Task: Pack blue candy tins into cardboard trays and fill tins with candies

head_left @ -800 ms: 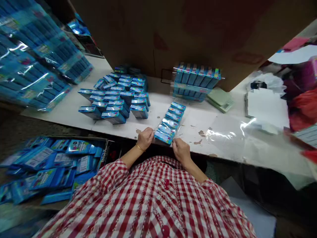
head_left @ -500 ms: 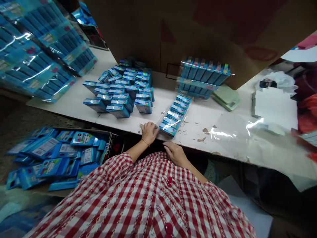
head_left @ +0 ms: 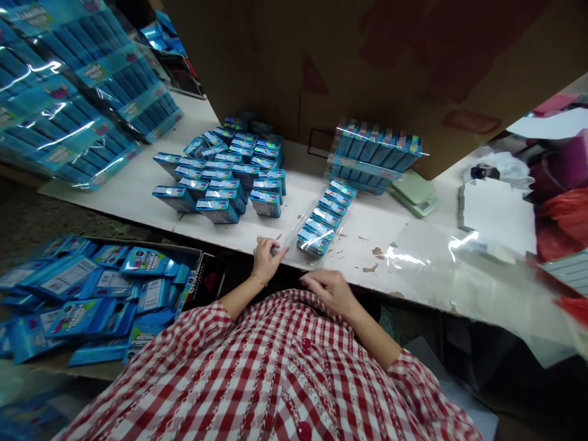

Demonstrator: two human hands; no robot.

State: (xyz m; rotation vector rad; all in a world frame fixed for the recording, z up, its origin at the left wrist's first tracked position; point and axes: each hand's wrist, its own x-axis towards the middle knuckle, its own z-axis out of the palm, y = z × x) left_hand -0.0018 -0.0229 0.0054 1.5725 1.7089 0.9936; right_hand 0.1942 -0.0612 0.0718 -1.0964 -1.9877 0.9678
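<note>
A row of small blue boxes [head_left: 325,217] stands in a clear plastic sleeve near the table's front edge. Just left of the sleeve's near end, my left hand [head_left: 267,260] rests at the edge, thumb apart from the fingers, holding nothing I can see. My right hand [head_left: 333,291] is in front of the edge, to the right of the near end; its fingers are curled together, and whatever may be between them is hidden. Further left, several loose blue boxes [head_left: 218,211] stand upright in a cluster on the white table [head_left: 367,229].
A carton [head_left: 197,285] full of blue boxes sits lower left. Large wrapped packs [head_left: 92,92] stack at the upper left. Behind the sleeve are another wrapped pack [head_left: 374,156], a green scale [head_left: 416,193] and a big brown carton [head_left: 257,67]. Clear plastic sheets [head_left: 441,251] lie right.
My left hand has moved slightly left and down, its thumb now apart from the fingers. My right hand has lifted a little and shifted. The view has tilted slightly; the boxes stay in place.
</note>
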